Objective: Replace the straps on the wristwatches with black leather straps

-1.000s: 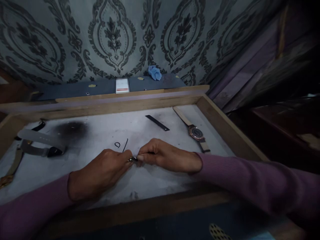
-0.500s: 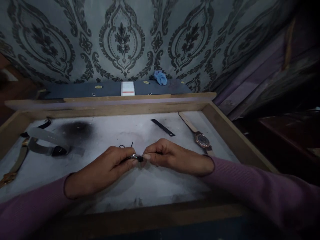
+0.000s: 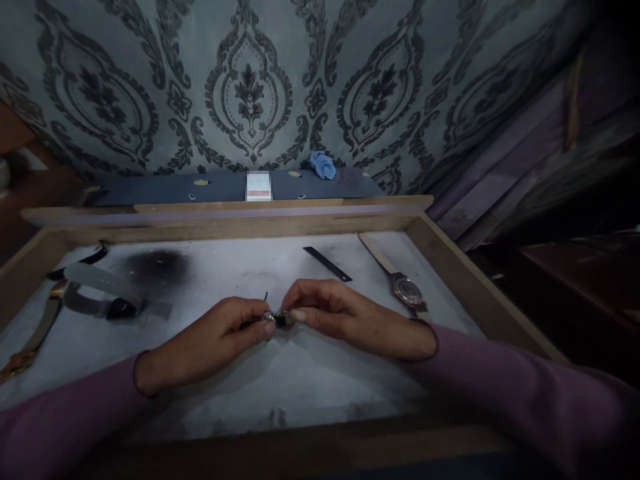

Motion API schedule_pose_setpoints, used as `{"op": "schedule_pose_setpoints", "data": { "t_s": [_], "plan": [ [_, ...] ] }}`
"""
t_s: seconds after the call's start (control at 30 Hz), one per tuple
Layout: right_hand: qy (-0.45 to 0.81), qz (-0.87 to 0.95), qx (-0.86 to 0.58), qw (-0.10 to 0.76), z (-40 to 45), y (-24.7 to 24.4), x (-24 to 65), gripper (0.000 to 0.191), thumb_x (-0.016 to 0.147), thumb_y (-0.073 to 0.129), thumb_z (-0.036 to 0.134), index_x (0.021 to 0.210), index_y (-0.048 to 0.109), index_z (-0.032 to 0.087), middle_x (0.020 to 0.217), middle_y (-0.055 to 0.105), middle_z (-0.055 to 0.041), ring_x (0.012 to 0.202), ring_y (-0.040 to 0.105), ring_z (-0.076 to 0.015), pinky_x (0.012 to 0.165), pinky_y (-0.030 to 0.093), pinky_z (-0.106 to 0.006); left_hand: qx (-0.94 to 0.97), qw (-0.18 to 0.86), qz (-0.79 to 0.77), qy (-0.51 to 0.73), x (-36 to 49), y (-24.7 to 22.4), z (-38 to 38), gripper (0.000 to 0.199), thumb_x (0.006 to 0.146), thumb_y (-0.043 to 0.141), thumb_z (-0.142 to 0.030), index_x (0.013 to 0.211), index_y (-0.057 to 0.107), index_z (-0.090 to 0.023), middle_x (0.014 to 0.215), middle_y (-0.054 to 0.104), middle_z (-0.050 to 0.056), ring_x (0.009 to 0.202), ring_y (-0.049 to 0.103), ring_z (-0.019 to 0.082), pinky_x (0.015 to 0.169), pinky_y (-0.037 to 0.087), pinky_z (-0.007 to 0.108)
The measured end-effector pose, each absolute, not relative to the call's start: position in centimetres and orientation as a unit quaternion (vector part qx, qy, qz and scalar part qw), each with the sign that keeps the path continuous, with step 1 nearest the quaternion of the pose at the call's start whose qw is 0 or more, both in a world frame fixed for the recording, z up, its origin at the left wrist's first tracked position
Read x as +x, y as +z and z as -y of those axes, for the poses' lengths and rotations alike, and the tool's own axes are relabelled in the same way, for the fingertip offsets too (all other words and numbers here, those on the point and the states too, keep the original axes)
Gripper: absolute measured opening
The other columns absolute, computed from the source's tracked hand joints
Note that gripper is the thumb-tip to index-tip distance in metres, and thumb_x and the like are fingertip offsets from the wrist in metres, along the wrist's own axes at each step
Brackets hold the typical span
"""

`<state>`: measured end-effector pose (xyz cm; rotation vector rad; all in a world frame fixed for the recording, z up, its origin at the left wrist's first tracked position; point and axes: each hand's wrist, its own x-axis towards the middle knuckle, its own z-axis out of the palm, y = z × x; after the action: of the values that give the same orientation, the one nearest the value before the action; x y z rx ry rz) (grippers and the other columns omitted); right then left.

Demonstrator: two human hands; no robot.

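Near the middle of the white tray bottom, a small shiny and black object, perhaps a watch part, is between my two hands. My left hand pinches its silvery left end between thumb and fingers. My right hand has thumb and forefinger closed at its dark right end. A short thin black piece sticks up behind my left fingertips. The fingers hide much of the object. Behind my right hand lies a dark flat strip, and to the right a watch with a beige strap.
A wooden rim borders the tray. At left lie a grey strap with a dark end and a gold-coloured watch. On a dark ledge behind stand a white-and-red box and a crumpled blue thing.
The view has shifted slightly, so the tray sits lower. My right fingers have changed their hold a little, and more of the black part shows between the hands.
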<state>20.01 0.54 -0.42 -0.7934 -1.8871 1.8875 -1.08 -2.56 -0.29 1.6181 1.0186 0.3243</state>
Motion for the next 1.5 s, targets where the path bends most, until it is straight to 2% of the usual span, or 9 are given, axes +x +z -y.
{"op": "schedule_pose_setpoints", "data": {
  "t_s": [0.17,0.33,0.43,0.57,0.67,0.8,1.0,1.5],
  "plan": [
    [0.622,0.701,-0.291,0.193,-0.4,-0.7,19.9,0.015,0.092,0.049,0.029,0.093,0.054,0.015,0.083,0.053,-0.0014,0.074,0.047,-0.0113,0.067,0.039,-0.024,0.701,0.536,-0.449,0.142,-0.9,-0.3,2.6,0.028,0.090,0.043,-0.035,0.072,0.051,-0.016,0.065,0.039,-0.004,0.060,0.037,0.010,0.051,0.032,0.020],
    [0.583,0.714,-0.324,0.215,-0.3,-0.8,20.0,0.016,0.092,0.049,0.029,0.086,0.052,0.015,0.067,0.042,0.0037,0.057,0.036,-0.0086,0.052,0.031,-0.021,0.722,0.498,-0.461,0.135,-0.6,-0.1,2.8,0.027,0.091,0.041,-0.034,0.075,0.053,-0.015,0.066,0.042,-0.003,0.061,0.041,0.012,0.054,0.034,0.022],
    [0.580,0.712,-0.331,0.217,-0.1,-0.7,20.0,0.016,0.093,0.048,0.029,0.084,0.051,0.015,0.064,0.044,0.0048,0.050,0.037,-0.0065,0.047,0.032,-0.019,0.726,0.490,-0.461,0.139,-0.5,-0.2,2.8,0.027,0.091,0.040,-0.033,0.074,0.052,-0.016,0.066,0.043,-0.003,0.062,0.042,0.012,0.056,0.034,0.023],
    [0.576,0.714,-0.342,0.204,0.4,-0.7,19.9,0.017,0.094,0.045,0.031,0.091,0.052,0.016,0.051,0.041,0.0089,0.038,0.040,-0.0053,0.040,0.032,-0.017,0.735,0.480,-0.457,0.145,-0.5,-0.5,2.8,0.027,0.091,0.040,-0.033,0.073,0.051,-0.016,0.065,0.043,-0.004,0.060,0.042,0.011,0.055,0.033,0.023],
    [0.572,0.712,-0.347,0.214,0.7,-0.9,19.8,0.018,0.094,0.046,0.031,0.088,0.053,0.016,0.048,0.043,0.0082,0.040,0.045,-0.0060,0.041,0.036,-0.016,0.735,0.473,-0.462,0.149,-0.6,-0.6,2.9,0.028,0.092,0.040,-0.035,0.075,0.051,-0.016,0.065,0.043,-0.004,0.060,0.042,0.012,0.055,0.033,0.023],
    [0.603,0.685,-0.348,0.215,0.7,-1.1,19.8,0.020,0.093,0.047,0.033,0.086,0.053,0.016,0.043,0.044,0.0087,0.035,0.043,-0.0058,0.037,0.036,-0.015,0.729,0.476,-0.465,0.159,-0.6,-0.8,3.1,0.029,0.092,0.040,-0.036,0.071,0.048,-0.017,0.064,0.040,-0.005,0.059,0.040,0.011,0.054,0.033,0.023],
    [0.641,0.653,-0.337,0.224,0.5,-0.9,19.8,0.026,0.089,0.052,0.041,0.083,0.052,0.015,0.048,0.049,0.0066,0.039,0.053,-0.0080,0.037,0.041,-0.015,0.706,0.503,-0.467,0.178,-0.4,-0.6,3.3,0.027,0.092,0.040,-0.035,0.073,0.048,-0.018,0.064,0.039,-0.004,0.060,0.039,0.012,0.056,0.034,0.024],
    [0.659,0.642,-0.318,0.229,0.2,-0.8,19.9,0.033,0.087,0.056,0.045,0.089,0.057,0.012,0.046,0.051,0.0056,0.037,0.051,-0.0071,0.037,0.042,-0.016,0.642,0.587,-0.440,0.221,-0.6,-0.7,3.3,0.029,0.092,0.044,-0.037,0.070,0.044,-0.018,0.059,0.030,-0.008,0.050,0.027,0.008,0.045,0.023,0.020]
  ]
}}
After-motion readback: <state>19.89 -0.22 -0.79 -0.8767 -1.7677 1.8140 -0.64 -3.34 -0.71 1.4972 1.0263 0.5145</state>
